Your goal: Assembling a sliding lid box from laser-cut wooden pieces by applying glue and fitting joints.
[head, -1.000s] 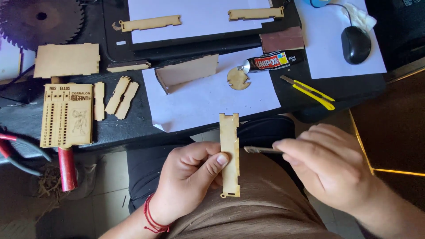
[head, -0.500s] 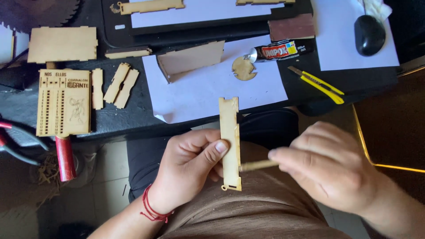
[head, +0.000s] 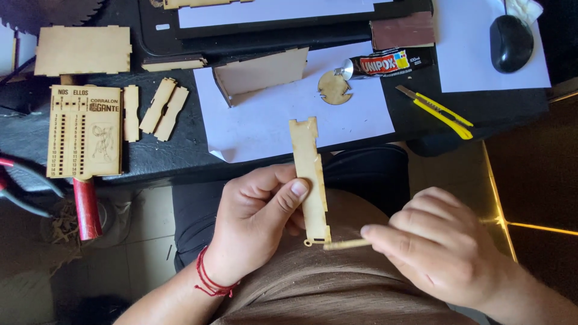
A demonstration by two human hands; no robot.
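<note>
1. Holding a long thin wooden strip (head: 311, 180) upright above the lap, the left hand (head: 256, 219) closes on it with the thumb on the front face and the fingers behind. The grip sits near the middle, so the notched upper end stands free and could snap if the thumb presses harder.
2. The right hand (head: 442, 250) pinches a small wooden stick (head: 346, 244) between thumb and fingers, and the tip of the stick touches the lower end of the strip, beside a small loop. The stick is thin; I judge it can bend or break if it is pushed at an angle.
3. The strip hangs over the lap, not over the table (head: 150, 159). If either hand loosens, the piece may fall to the floor.
4. A glue tube (head: 382, 63) lies on the white paper sheet (head: 283, 120), near a round wooden disc (head: 334, 88). Glue could leak onto the paper.
5. A yellow utility knife (head: 435, 111) lies near the table edge, well apart from both hands; whether its blade is out I cannot tell.
</note>
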